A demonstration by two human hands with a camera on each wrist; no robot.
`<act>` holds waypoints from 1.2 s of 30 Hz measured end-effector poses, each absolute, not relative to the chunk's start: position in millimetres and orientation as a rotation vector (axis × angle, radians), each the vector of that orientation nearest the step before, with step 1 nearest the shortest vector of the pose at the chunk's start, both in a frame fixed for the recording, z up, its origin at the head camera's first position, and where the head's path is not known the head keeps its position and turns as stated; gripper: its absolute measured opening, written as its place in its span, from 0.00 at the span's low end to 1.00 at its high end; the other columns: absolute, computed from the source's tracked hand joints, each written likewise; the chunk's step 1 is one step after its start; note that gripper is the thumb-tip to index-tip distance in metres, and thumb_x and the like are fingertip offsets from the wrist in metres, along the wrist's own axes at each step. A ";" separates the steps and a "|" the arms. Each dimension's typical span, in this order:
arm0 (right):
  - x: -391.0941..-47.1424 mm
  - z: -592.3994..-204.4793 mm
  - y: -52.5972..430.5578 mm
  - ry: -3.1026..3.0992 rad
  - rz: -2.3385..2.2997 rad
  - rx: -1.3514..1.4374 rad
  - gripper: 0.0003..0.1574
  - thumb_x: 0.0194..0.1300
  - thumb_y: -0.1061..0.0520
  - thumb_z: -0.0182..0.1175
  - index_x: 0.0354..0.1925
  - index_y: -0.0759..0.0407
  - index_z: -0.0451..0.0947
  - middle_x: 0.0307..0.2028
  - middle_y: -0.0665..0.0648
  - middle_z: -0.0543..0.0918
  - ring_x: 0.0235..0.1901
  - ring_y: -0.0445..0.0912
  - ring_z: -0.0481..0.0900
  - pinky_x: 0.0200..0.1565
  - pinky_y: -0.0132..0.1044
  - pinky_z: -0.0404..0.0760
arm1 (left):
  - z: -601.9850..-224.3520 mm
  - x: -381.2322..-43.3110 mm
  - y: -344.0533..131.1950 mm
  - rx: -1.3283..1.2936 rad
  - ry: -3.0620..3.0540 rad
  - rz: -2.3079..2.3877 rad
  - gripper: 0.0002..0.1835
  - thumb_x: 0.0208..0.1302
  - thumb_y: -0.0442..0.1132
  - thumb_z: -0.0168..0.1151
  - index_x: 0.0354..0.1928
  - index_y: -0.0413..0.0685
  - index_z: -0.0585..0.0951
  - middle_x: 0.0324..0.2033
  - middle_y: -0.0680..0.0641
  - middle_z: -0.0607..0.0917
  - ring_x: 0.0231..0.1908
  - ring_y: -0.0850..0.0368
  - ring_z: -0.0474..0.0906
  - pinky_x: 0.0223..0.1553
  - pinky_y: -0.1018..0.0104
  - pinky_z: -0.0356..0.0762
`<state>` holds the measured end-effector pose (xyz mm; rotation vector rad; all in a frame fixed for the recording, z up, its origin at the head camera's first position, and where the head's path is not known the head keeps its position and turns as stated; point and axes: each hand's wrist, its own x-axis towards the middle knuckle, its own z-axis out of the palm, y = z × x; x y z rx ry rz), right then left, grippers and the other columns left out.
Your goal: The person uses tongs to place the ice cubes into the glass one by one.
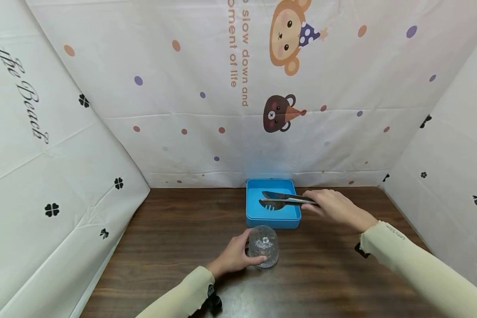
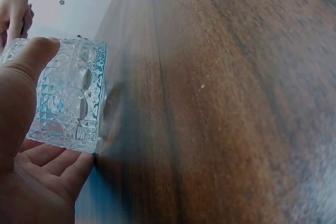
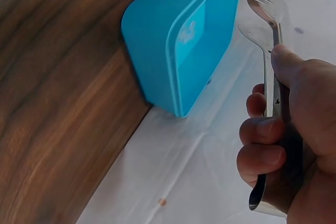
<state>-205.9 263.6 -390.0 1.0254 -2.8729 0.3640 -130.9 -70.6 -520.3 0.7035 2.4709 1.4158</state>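
Note:
My left hand (image 1: 233, 255) grips a clear patterned glass (image 1: 267, 251), thumb on the near side and fingers on the far side. The left wrist view shows the cut-diamond pattern of the glass (image 2: 68, 95) close to the tabletop; whether it touches the wood I cannot tell. In my right hand (image 1: 334, 206) is a pair of metal serving tongs (image 1: 286, 202). One tip of the tongs (image 3: 274, 72) is slotted like a fork, the other rounded, and the tips stand apart. They hang over an open light-blue box (image 1: 273, 222), just behind the glass.
The dark wooden table (image 1: 175, 229) stretches to both sides of the box. A white printed cloth (image 1: 206, 145) rises right behind the box, and more cloth walls (image 1: 453, 145) flank the table left and right.

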 end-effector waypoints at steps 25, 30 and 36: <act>-253.6 -412.3 271.4 -3.027 0.279 0.969 0.11 0.72 0.52 0.66 0.40 0.59 0.81 0.24 0.48 0.76 0.22 0.42 0.71 0.25 0.37 0.75 | -520.5 -131.5 -71.9 0.752 2.460 1.447 0.42 0.62 0.57 0.74 0.72 0.48 0.67 0.59 0.48 0.81 0.55 0.61 0.81 0.58 0.64 0.80; -256.3 -417.1 269.7 -3.061 0.286 0.981 0.11 0.73 0.51 0.66 0.40 0.59 0.82 0.24 0.47 0.76 0.21 0.41 0.72 0.25 0.36 0.75 | -522.1 -131.5 -72.2 0.763 2.461 1.454 0.43 0.62 0.57 0.74 0.72 0.48 0.67 0.59 0.48 0.80 0.56 0.60 0.80 0.59 0.63 0.80; -256.5 -420.2 268.6 -3.090 0.238 0.957 0.14 0.72 0.50 0.66 0.44 0.60 0.83 0.26 0.48 0.77 0.25 0.43 0.73 0.28 0.38 0.79 | -522.6 -132.5 -72.7 0.761 2.460 1.457 0.43 0.61 0.57 0.74 0.72 0.49 0.67 0.60 0.48 0.80 0.56 0.60 0.80 0.59 0.63 0.80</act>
